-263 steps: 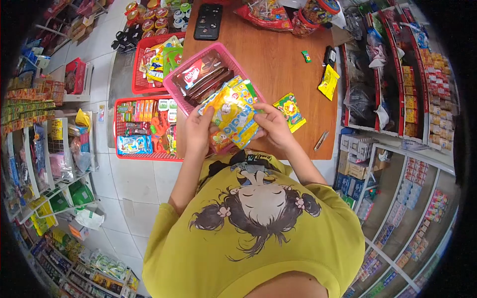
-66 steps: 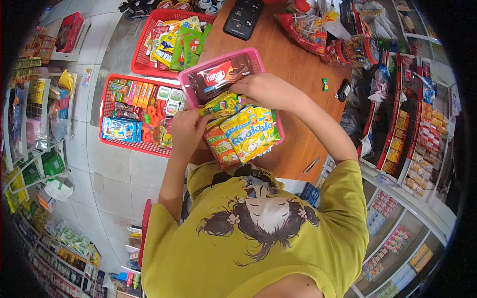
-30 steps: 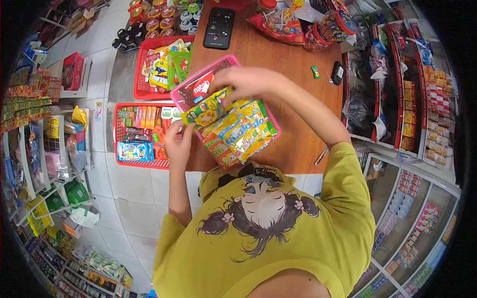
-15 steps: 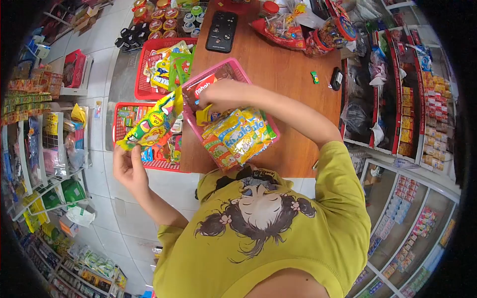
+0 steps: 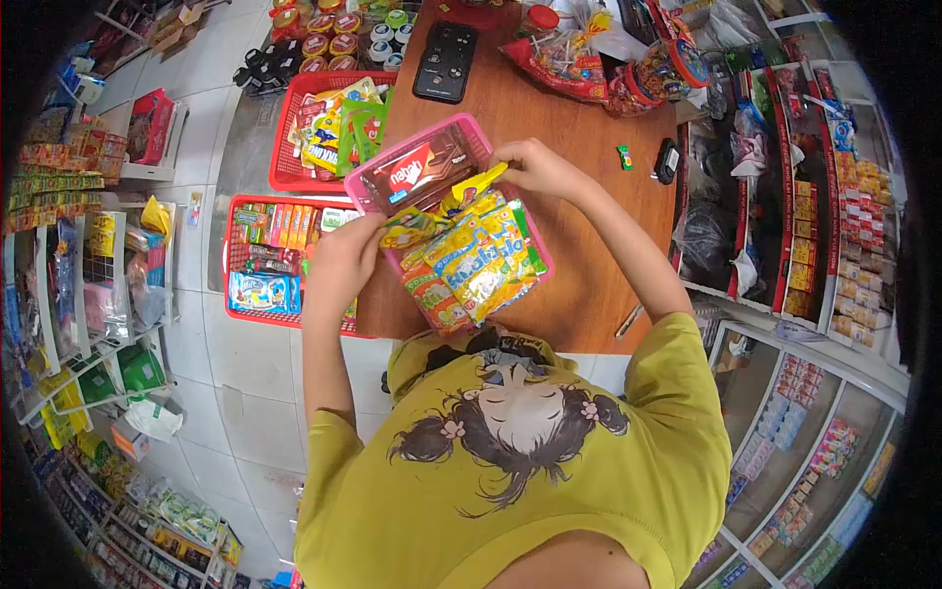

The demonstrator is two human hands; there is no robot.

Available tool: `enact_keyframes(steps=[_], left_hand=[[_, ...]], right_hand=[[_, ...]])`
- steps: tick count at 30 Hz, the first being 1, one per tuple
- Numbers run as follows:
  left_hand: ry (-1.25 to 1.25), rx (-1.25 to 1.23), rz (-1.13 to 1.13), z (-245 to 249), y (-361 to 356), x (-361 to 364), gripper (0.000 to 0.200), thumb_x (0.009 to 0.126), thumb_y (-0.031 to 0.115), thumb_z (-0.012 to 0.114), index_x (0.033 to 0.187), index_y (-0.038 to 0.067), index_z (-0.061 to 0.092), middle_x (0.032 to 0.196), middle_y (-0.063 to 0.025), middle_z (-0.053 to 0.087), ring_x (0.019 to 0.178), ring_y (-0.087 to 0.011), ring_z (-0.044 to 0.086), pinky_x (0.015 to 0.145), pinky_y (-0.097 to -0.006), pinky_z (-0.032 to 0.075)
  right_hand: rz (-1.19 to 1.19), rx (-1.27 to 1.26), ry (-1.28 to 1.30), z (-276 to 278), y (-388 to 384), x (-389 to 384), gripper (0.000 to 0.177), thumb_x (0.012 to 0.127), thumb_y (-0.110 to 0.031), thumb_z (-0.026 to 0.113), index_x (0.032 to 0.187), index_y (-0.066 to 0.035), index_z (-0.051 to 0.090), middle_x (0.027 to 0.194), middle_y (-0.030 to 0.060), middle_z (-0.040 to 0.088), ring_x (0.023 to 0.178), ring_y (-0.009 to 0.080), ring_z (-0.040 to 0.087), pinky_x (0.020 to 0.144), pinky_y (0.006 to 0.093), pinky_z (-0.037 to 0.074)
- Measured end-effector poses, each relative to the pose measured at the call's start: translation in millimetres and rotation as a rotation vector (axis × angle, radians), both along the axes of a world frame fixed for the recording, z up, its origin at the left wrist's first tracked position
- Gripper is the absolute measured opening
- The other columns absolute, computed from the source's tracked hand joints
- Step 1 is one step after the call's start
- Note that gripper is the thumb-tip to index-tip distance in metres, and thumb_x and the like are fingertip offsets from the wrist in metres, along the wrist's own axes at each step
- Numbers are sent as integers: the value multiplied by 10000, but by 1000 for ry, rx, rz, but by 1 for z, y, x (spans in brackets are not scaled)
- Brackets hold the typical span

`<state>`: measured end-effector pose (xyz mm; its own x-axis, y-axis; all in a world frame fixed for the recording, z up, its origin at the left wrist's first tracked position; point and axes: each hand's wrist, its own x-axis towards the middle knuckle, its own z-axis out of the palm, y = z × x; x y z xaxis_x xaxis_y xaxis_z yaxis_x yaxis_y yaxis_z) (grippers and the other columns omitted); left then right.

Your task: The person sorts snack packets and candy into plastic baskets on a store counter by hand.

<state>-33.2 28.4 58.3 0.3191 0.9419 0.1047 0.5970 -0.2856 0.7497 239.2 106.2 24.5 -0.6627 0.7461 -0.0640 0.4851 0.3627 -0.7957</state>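
Observation:
A pink basket [image 5: 548, 257] on the wooden table holds a brown Nabati pack [image 5: 417, 169] at its far end and several yellow and orange snack packs [image 5: 481, 260] nearer me. My left hand [image 5: 343, 257] grips one end of a yellow-green packet [image 5: 412, 228] over the basket's left side. At the basket's upper right, my right hand [image 5: 530, 167] pinches a yellow packet end [image 5: 478, 185]. Whether both hands hold the same packet, I cannot tell. The lower part of the packet lies among the snacks.
Two red baskets [image 5: 278, 157] of snacks stand left of the table. A black phone [image 5: 445, 61], a bag of candies [image 5: 564, 67], a small green packet [image 5: 625, 157] and a black device [image 5: 666, 161] lie on the table. Shelves [image 5: 775, 187] line the right.
My left hand has moved right with the yellow-green packet, from above the lower red basket to the pink basket. My right hand has drawn back right, uncovering the Nabati pack.

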Motion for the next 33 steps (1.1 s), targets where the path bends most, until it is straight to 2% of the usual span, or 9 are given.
enact_keyframes(steps=[6, 9, 11, 16, 18, 22, 25, 30, 33], left_hand=[[230, -59, -120, -17, 14, 17, 92, 744, 124, 440, 799, 56, 469, 706, -148, 530, 663, -313, 516, 546, -387, 400], [270, -98, -141, -18, 20, 22, 104, 721, 117, 497, 801, 52, 479, 676, -166, 520, 642, -334, 509, 533, -391, 393], [314, -64, -161, -22, 24, 24, 98, 731, 123, 456, 801, 55, 463, 664, -173, 525, 647, -329, 517, 534, -404, 401], [262, -58, -137, -30, 32, 21, 122, 708, 118, 494, 807, 49, 479, 637, -187, 517, 626, -344, 513, 528, -414, 403], [236, -55, -127, -33, 34, 20, 131, 697, 112, 511, 807, 44, 487, 635, -191, 515, 622, -348, 511, 526, -415, 403], [155, -110, -168, -35, 41, 18, 138, 674, 98, 544, 786, 26, 507, 654, -200, 512, 643, -349, 509, 537, -399, 400], [143, -168, -205, -30, 42, 17, 149, 673, 111, 551, 786, 23, 512, 674, -193, 520, 664, -344, 509, 550, -388, 398], [306, -201, -206, -26, 38, 19, 187, 688, 162, 542, 829, 39, 528, 717, -181, 535, 691, -329, 516, 573, -388, 405], [300, -180, -133, -19, 32, 17, 213, 688, 184, 545, 861, 59, 538, 745, -163, 549, 713, -308, 527, 597, -377, 413]], right_hand=[[-2, 38, -33, -4, -2, -3, 139, 649, -53, 546, 781, -10, 539, 691, 133, 552, 654, 243, 546, 581, 318, 418], [47, 49, -22, 9, -4, -14, 206, 636, -131, 576, 820, -43, 545, 712, 128, 561, 691, 262, 550, 602, 336, 424], [130, 89, -191, 10, -3, -19, 301, 623, -185, 603, 872, -38, 521, 755, 111, 559, 696, 255, 546, 604, 321, 426], [92, 161, -393, 13, 0, -32, 292, 606, -232, 612, 854, -87, 561, 751, 126, 570, 717, 268, 549, 613, 359, 429], [18, -3, -357, 10, 2, -33, 300, 588, -203, 629, 850, -71, 567, 745, 134, 569, 706, 265, 551, 616, 363, 431], [42, 37, -288, 1, 7, -32, 311, 565, -167, 647, 845, -55, 570, 734, 139, 570, 701, 259, 556, 621, 357, 432], [48, 21, -235, 6, 3, -34, 219, 572, -139, 646, 743, -23, 573, 659, 153, 556, 625, 268, 548, 563, 341, 420], [2, -27, -186, 2, -1, -32, 235, 579, -120, 636, 778, -17, 565, 669, 133, 558, 656, 223, 555, 590, 330, 423], [47, 189, 81, -11, 3, -28, 219, 592, -112, 623, 784, -25, 563, 695, 119, 559, 695, 201, 548, 627, 320, 419]])
